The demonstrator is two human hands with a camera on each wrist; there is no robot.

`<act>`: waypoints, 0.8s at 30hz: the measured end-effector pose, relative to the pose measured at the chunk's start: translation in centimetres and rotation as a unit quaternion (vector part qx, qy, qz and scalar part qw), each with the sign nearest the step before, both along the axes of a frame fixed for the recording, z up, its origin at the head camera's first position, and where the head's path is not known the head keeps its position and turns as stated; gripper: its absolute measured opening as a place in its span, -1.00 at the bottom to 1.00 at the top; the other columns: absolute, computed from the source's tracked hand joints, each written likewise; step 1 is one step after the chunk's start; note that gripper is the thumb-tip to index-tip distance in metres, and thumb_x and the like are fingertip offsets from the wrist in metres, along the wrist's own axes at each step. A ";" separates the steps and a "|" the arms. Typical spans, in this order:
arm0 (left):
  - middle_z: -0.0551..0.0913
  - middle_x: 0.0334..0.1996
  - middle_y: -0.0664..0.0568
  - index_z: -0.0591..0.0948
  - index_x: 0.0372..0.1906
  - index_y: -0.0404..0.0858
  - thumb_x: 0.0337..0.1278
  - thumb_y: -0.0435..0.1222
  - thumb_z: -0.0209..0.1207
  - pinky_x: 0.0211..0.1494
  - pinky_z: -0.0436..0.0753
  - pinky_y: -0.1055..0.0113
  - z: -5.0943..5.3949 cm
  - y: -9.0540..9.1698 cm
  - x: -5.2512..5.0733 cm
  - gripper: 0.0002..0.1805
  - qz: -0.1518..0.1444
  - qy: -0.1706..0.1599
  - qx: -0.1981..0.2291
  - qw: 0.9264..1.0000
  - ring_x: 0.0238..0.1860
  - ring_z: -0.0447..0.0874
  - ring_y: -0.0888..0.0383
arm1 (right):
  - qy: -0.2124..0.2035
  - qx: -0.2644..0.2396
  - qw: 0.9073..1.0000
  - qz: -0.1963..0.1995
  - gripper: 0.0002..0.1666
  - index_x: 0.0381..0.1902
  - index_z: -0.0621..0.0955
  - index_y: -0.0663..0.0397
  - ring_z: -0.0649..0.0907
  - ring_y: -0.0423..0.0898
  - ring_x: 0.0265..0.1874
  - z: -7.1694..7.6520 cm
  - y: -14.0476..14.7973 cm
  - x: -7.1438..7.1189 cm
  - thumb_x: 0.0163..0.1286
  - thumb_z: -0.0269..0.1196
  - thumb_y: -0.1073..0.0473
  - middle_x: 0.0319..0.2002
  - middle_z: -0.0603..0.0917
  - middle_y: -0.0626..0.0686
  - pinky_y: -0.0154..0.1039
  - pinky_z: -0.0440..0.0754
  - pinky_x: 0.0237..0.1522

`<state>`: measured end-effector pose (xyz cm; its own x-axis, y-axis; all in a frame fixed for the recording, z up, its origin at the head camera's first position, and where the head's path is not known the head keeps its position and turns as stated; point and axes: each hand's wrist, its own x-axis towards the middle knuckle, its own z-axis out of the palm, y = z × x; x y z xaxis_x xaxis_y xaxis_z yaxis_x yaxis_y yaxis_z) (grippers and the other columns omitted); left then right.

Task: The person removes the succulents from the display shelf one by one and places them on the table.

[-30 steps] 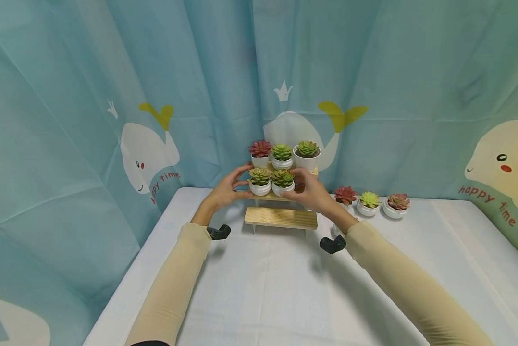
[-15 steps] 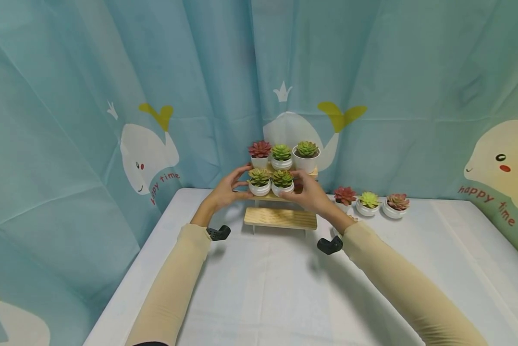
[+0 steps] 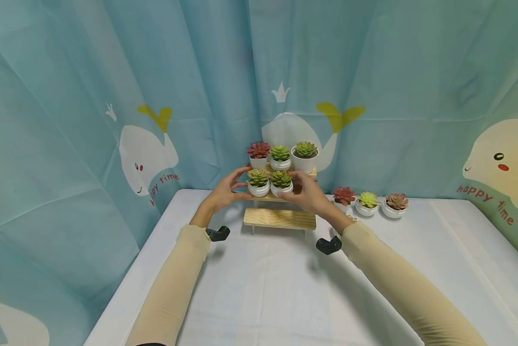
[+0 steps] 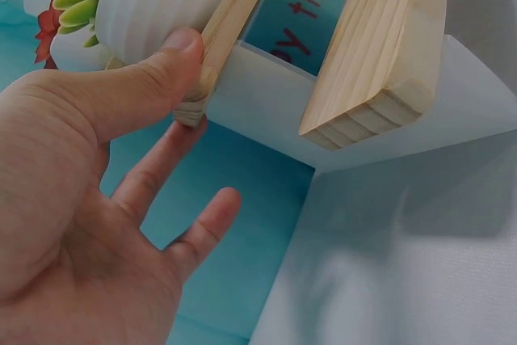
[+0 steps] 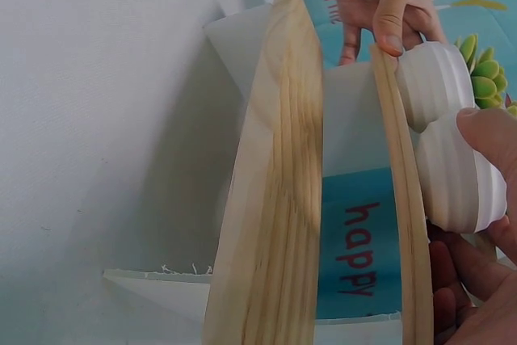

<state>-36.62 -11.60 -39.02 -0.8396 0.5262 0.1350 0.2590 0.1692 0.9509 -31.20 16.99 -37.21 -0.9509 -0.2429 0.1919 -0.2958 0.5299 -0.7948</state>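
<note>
White surface (image 3: 241,288) nearest; lower plank (image 3: 279,218) raised above it. Right hand (image 3: 309,194) grips right middle pot (image 3: 281,191), thumb in front, fingers curled behind, likely for steadiness. Left hand (image 3: 224,192) loosely spread, thumb at left middle pot (image 3: 258,190) and middle plank (image 4: 234,18) end, seemingly bracing that side. Farther, higher: upper pots (image 3: 280,165), presumably raised to stay visible.

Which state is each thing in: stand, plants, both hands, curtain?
Wooden stand: upright on the white table.
Left middle-step plant: upright.
Right middle-step plant: upright, held.
Top-step plants: all three upright.
Table plants: three upright, a fourth mostly hidden.
Left hand: fingers spread, thumb at the left end of the middle step.
Right hand: thumb and fingers round the right middle-step plant.
Curtain: hanging, creased.
</note>
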 end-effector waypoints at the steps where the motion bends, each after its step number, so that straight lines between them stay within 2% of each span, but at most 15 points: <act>1: -0.06 0.67 0.09 0.18 0.63 -0.09 0.20 -0.60 0.32 0.25 0.65 0.00 0.0 0.0 0.0 -0.03 0.000 0.000 0.000 1.000 0.46 0.31 -0.17 | 0.001 0.000 1.000 0.001 -0.09 0.48 0.32 0.25 0.63 0.15 0.18 0.0 0.0 0.0 0.34 0.47 0.03 0.21 0.61 0.28 0.09 0.62 0.20; 14: -0.06 0.67 0.09 0.18 0.63 -0.10 0.21 -0.58 0.33 0.26 0.64 -0.02 -0.1 -0.1 -0.2 -0.04 -0.002 0.005 -0.002 1.000 0.46 0.31 -0.18 | 0.003 0.000 1.000 -0.003 -0.10 0.46 0.35 0.25 0.63 0.15 0.18 0.0 0.0 -0.1 0.33 0.48 0.01 0.18 0.63 0.27 0.10 0.63 0.20; 24: -0.06 0.67 0.10 0.20 0.62 -0.08 0.20 -0.56 0.35 0.25 0.65 -0.01 0.0 -0.1 -0.1 -0.05 -0.003 0.003 0.001 1.000 0.46 0.32 -0.17 | 0.016 0.006 1.000 -0.008 -0.14 0.40 0.42 0.20 0.66 0.08 0.04 0.2 0.5 0.3 0.28 0.51 0.00 0.05 0.68 0.19 0.06 0.65 0.09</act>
<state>-36.73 -11.71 -39.04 -0.8351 0.5316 0.1412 0.2659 0.1654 0.9497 -30.91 17.49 -36.97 -0.9481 -0.2308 0.2186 -0.3121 0.5445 -0.7786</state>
